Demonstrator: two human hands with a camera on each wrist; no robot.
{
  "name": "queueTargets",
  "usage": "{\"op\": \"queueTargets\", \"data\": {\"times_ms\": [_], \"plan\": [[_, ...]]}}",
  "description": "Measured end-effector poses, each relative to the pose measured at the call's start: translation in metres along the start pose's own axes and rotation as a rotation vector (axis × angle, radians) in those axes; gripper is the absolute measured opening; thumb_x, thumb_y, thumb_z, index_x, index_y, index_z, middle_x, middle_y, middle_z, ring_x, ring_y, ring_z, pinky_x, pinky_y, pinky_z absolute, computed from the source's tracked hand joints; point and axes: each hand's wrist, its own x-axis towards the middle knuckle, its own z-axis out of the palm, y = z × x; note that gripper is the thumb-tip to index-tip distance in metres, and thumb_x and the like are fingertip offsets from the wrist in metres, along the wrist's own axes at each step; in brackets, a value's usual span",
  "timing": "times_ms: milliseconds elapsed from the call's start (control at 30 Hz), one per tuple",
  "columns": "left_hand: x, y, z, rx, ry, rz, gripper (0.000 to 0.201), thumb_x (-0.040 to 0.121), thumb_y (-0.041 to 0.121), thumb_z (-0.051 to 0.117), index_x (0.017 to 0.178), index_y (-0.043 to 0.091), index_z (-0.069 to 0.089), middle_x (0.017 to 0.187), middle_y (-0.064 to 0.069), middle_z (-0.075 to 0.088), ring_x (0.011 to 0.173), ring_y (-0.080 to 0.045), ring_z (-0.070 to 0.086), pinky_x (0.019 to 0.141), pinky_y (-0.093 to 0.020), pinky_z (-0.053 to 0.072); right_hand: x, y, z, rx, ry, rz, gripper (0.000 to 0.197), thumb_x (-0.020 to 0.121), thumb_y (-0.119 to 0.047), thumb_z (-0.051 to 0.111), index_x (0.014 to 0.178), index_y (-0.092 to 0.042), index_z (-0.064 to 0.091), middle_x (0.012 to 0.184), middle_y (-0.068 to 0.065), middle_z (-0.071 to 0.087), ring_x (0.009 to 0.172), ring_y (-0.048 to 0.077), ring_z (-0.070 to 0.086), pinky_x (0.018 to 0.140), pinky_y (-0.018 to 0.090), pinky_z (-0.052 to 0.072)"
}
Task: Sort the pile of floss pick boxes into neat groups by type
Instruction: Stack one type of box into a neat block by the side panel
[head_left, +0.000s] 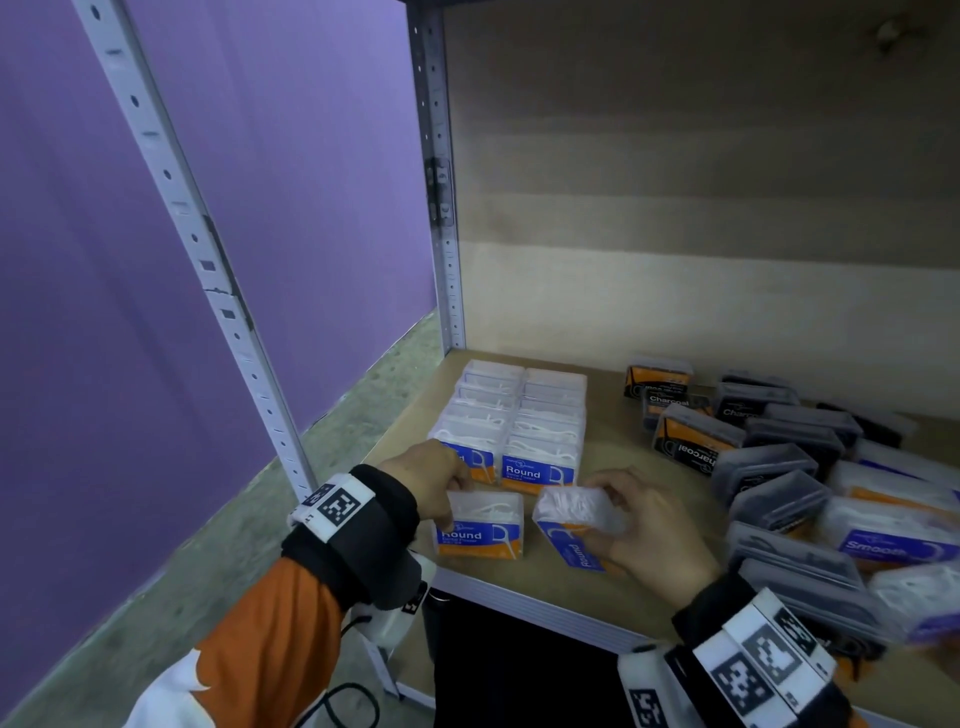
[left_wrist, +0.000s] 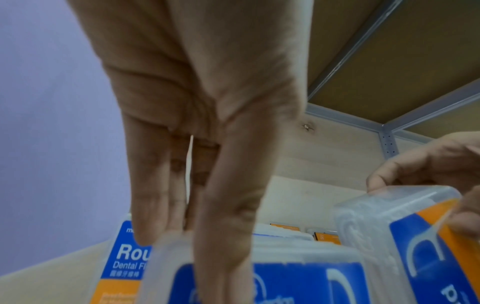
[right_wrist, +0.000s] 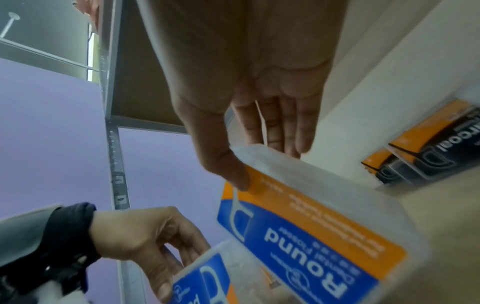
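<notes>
Two clear boxes with blue and orange "Round" labels are in my hands near the shelf's front edge. My left hand (head_left: 452, 501) pinches one Round box (head_left: 480, 540) that stands upright on the board, fingers behind it and thumb in front. My right hand (head_left: 605, 514) holds a second Round box (head_left: 569, 545) tilted, label sideways, just to the right. In the left wrist view my left hand (left_wrist: 182, 257) reaches down over its box (left_wrist: 285, 283). In the right wrist view my right hand (right_wrist: 267, 164) pinches the top of its box (right_wrist: 311, 236).
Behind my hands stand two neat rows of Round boxes (head_left: 514, 421). A loose pile of black Charcoal boxes (head_left: 691, 431) and purple Smooth boxes (head_left: 883, 540) covers the right of the wooden shelf board (head_left: 613, 447). A metal upright (head_left: 447, 208) marks the left corner.
</notes>
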Motion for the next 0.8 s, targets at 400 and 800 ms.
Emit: {"op": "queueTargets", "data": {"times_ms": [400, 800], "plan": [[0.001, -0.001, 0.000, -0.033, 0.008, -0.008, 0.051, 0.075, 0.012, 0.076, 0.123, 0.015, 0.060, 0.126, -0.003, 0.058, 0.117, -0.017, 0.054, 0.095, -0.024, 0.044, -0.024, 0.033, 0.018, 0.452, 0.239, 0.201, 0.047, 0.065, 0.018, 0.071, 0.079, -0.023, 0.052, 0.074, -0.009, 0.060, 0.062, -0.014, 0.060, 0.061, 0.000, 0.046], [0.001, 0.000, 0.000, -0.044, 0.007, -0.012, 0.051, 0.075, 0.012, 0.076, 0.124, 0.014, 0.060, 0.126, -0.004, 0.058, 0.117, -0.019, 0.054, 0.096, -0.025, 0.044, -0.035, 0.053, 0.040, 0.411, 0.319, 0.314, 0.036, 0.064, 0.008, 0.080, 0.083, -0.010, 0.055, 0.072, 0.004, 0.061, 0.054, -0.014, 0.059, 0.056, -0.002, 0.044]]}}
